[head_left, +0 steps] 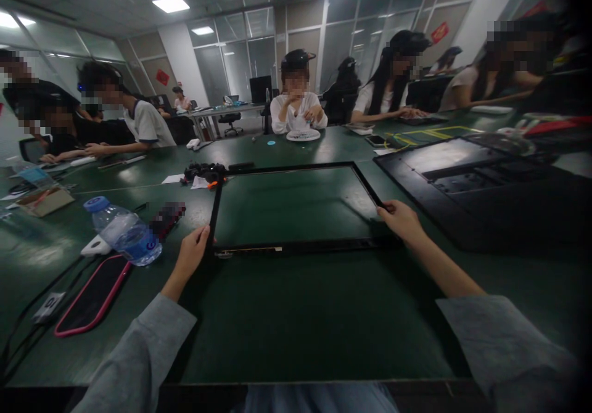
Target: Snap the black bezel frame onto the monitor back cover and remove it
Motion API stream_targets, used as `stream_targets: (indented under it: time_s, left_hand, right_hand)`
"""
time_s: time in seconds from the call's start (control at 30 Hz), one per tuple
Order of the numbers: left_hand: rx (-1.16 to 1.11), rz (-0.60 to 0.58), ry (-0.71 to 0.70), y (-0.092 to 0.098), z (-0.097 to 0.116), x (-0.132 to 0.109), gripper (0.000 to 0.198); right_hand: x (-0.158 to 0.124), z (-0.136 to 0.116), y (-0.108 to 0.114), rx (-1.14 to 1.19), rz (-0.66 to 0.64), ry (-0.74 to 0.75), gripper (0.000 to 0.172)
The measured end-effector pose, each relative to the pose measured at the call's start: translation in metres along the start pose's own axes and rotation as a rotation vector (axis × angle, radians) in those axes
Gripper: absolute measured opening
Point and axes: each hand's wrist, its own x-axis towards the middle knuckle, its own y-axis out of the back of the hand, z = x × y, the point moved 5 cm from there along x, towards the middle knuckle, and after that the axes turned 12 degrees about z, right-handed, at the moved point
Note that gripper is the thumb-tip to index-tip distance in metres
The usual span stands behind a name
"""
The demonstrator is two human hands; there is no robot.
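Observation:
A thin black rectangular frame (296, 245), like a monitor bezel, is held over the green table (296, 320); the tabletop shows through its opening. My left hand (189, 256) pinches its left side near the lower corner. On the opposite side, my right hand (401, 220) grips the right edge with fingers closed round it. A narrow light strip runs along part of the lower bar. Whether the frame's far edge touches the table I cannot tell.
A water bottle (123, 231) lies tilted at left, near a pink-edged phone (95, 296) and cables. A large black panel (490, 185) lies at right. Dark cables (203, 172) sit behind the frame's left corner. Several people sit around the table, one behind a white fan (303, 135).

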Motion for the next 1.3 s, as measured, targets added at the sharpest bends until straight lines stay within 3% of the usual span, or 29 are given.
stream_targets:
  time_s: [0.17,0.37,0.47,0.73,0.83,0.9,1.07,1.2,1.3]
  left_hand:
    - [-0.023,-0.088,0.048,-0.005,-0.007,0.002,0.053]
    - [-0.069,-0.125,0.088,-0.007,-0.012,0.003,0.058]
    - [-0.130,-0.147,0.134,-0.009,-0.017,0.003,0.063]
    - [-0.175,-0.131,0.191,-0.010,-0.021,0.005,0.082]
    - [-0.213,-0.134,0.210,-0.009,-0.022,0.005,0.087]
    - [-0.242,-0.147,0.207,-0.007,-0.020,0.006,0.085]
    - [-0.243,-0.128,0.110,0.005,-0.005,0.009,0.069]
    - [-0.237,0.004,-0.084,0.018,0.008,0.010,0.048]
    - [-0.240,0.127,-0.128,0.026,0.015,0.010,0.040]
  right_hand:
    - [0.006,0.014,-0.010,0.004,-0.086,-0.083,0.012]
    - [-0.003,-0.001,-0.003,0.198,-0.189,-0.200,0.006]
    - [-0.007,-0.007,0.001,0.310,-0.225,-0.295,0.013]
    - [-0.006,-0.004,0.007,0.384,-0.293,-0.363,0.021]
    - [-0.004,0.003,0.008,0.387,-0.361,-0.414,0.034]
    - [0.000,0.005,0.011,0.437,-0.406,-0.415,0.040]
    - [0.005,0.002,0.031,0.570,-0.432,-0.399,0.037]
    - [0.000,-0.016,0.046,0.739,-0.358,-0.333,0.041]
    - [-0.001,-0.031,0.052,0.784,-0.282,-0.262,0.042]
